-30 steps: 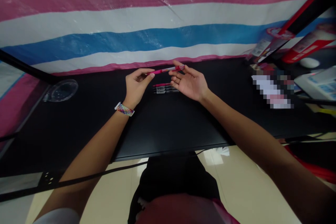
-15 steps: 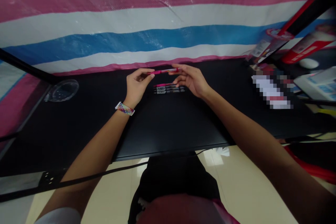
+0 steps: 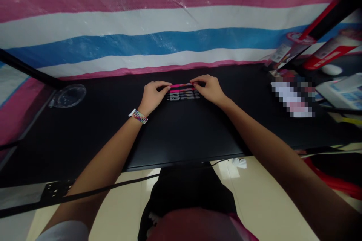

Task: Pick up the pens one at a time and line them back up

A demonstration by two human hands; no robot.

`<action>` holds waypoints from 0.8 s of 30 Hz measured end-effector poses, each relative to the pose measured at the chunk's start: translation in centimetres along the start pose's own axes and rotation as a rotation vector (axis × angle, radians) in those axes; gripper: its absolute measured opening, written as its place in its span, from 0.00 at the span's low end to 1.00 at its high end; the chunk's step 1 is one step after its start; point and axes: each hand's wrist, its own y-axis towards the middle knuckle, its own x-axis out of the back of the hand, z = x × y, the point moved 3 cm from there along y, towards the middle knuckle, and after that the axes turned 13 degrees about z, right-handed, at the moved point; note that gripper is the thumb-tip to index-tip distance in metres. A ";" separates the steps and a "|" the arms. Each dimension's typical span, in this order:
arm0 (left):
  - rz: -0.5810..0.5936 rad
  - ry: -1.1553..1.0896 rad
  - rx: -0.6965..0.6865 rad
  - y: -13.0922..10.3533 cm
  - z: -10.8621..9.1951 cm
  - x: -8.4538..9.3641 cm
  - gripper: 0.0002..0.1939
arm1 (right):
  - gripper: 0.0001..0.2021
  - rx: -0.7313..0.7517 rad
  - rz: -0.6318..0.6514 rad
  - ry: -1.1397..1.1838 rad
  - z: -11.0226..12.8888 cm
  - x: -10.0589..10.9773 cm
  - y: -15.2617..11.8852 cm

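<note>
Pink plastic shows between the two hands: a pink pen (image 3: pixel 181 85) lies lengthwise, left to right, at the far edge of a short row of pens on the black table (image 3: pixel 181 131). The left hand (image 3: pixel 153 96) pinches the pen's left end between thumb and fingertips, knuckles up, with a striped band (image 3: pixel 138 116) on the wrist. The right hand (image 3: pixel 209 88) pinches the right end in the same way, fingers curled down over it. Whether the pen rests fully on the table or sits just above it cannot be told from this view.

Just near of the pink pen lie the other pens (image 3: pixel 183 95), side by side and parallel: one more pink one, then dark ones with pale markings. They touch or nearly touch each other, and both hands sit at the ends of the row.

Well to the left on the table stands a clear round dish (image 3: pixel 68 96), close to the far-left edge. Along the far side hangs a woven sheet (image 3: pixel 158 26) striped pink, white and blue. At the far right are a red and white box (image 3: pixel 330 53), a small white rounded thing (image 3: pixel 331 69) and a pale box with blue print (image 3: pixel 343 92), beside a blurred patch. Below the near table edge a dark cable (image 3: pixel 113 186) runs across over a pale tiled floor (image 3: pixel 254 196).
</note>
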 end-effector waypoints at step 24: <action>-0.116 -0.380 -0.036 0.6 0.7 -2.6 0.30 | 0.24 -0.126 -0.378 0.438 -2.0 -2.8 0.2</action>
